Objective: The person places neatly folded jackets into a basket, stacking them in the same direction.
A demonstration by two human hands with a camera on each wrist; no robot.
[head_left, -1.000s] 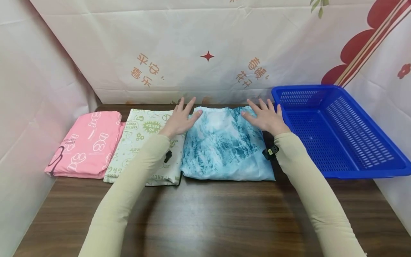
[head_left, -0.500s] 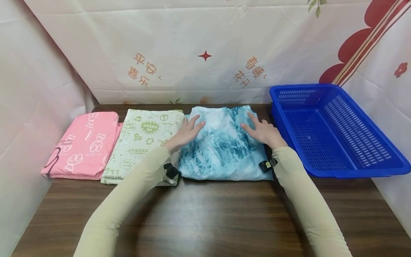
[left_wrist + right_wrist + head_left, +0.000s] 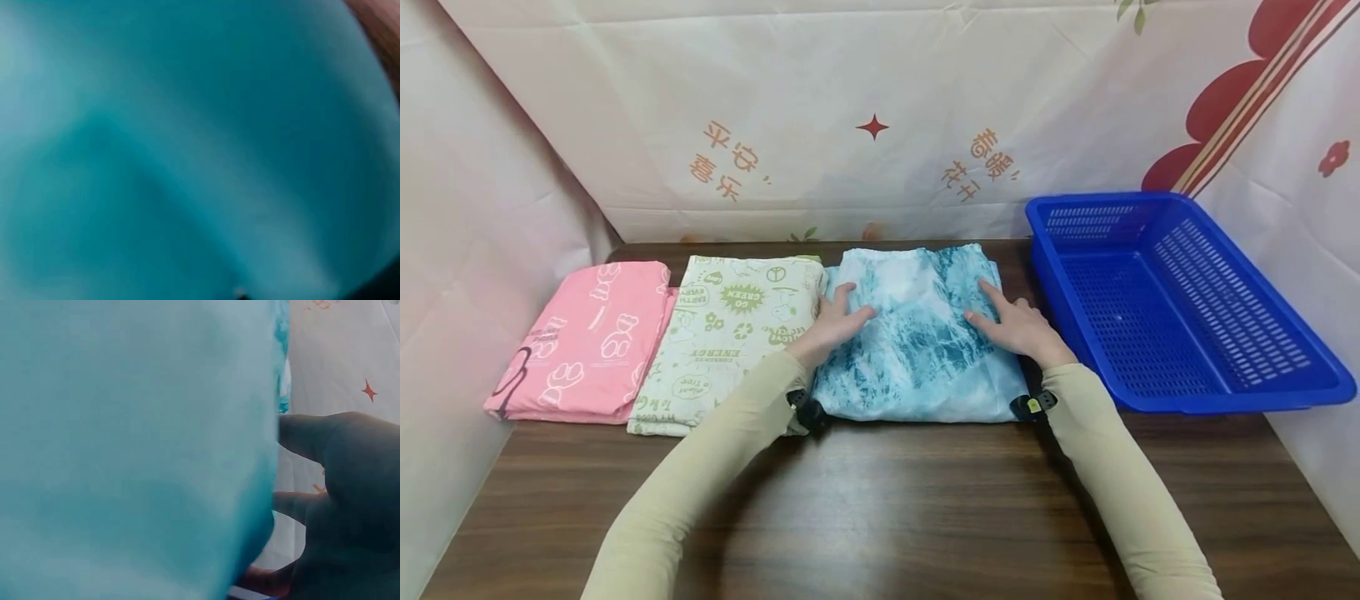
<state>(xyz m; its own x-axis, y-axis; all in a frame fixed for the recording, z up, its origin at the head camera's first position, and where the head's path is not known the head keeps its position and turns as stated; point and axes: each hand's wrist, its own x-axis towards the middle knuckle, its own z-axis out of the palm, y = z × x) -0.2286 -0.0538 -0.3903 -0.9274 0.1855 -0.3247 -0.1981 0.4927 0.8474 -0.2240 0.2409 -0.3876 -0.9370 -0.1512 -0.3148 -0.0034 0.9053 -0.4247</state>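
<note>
A folded cloth with a blue-and-white, wave-like pattern lies at the middle of the dark wooden table. At its left side is my left hand, thumb and forefinger lying on the top; the other fingers are hidden. My right hand mirrors it at the cloth's right side, thumb and forefinger spread over the edge. In the right wrist view, the blue cloth stands close to the camera and hides the fingertips of the right hand. Only blurred blue cloth fills most of the left wrist view.
Left of the blue cloth lies a folded pale-green printed cloth. A folded pink cloth with white outline drawings sits farther left, partly against it. A blue plastic basket stands at the right. Printed white fabric hangs behind the table.
Both hands have come down from above the cloth's upper part, spread wide, to its left and right sides, somewhat nearer me. The cloth itself has hardly changed.
</note>
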